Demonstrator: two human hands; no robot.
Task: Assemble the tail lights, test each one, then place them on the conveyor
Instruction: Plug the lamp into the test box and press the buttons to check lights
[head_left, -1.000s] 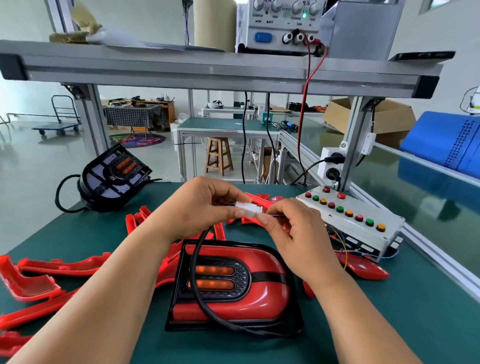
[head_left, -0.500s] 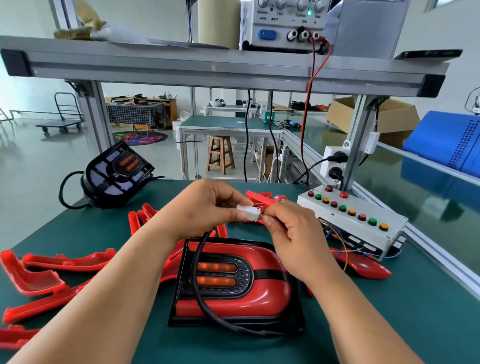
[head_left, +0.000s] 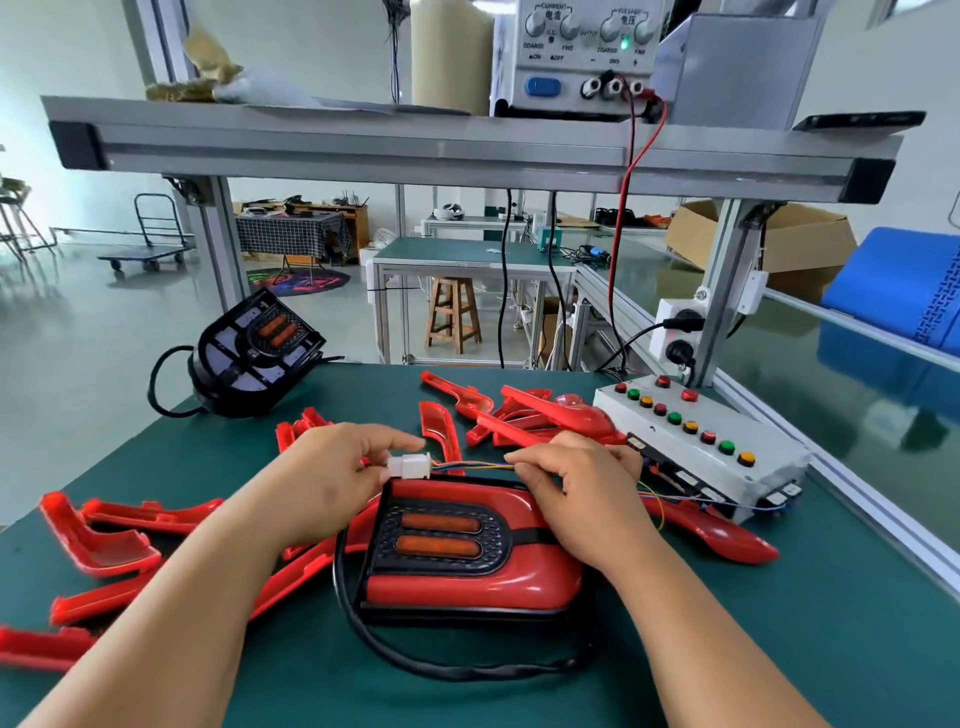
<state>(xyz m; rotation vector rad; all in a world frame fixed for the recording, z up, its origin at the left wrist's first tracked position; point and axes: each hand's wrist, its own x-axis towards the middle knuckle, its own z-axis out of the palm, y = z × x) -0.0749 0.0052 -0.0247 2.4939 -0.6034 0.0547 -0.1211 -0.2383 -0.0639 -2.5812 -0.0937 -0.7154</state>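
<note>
**White plug and thin wires held over the red tail light**

Pinching a small white plastic plug between the thumb and curled fingers of the left hand. Pinching a bunch of thin coloured wires in the curled fingertips of the right hand. From the plug's right end, across the small gap between the two hands, those same wires, then on past the right hand toward a long white box with round coloured buttons, just to the right of that hand.

Right under both hands, flat on the green surface, a shiny red tail light with a black middle and two orange bars. Out from under the left hand and round the near side of the tail light, a thick black cable in a big loop.

To the left of the left hand, loose red plastic pieces on the surface. Just beyond both hands, a heap of more red plastic parts. Farther off beyond the left hand, a black tail light with no red cover, tilted up. High above the hands, on a grey metal shelf, a white power box with knobs and a small green light on.
</note>
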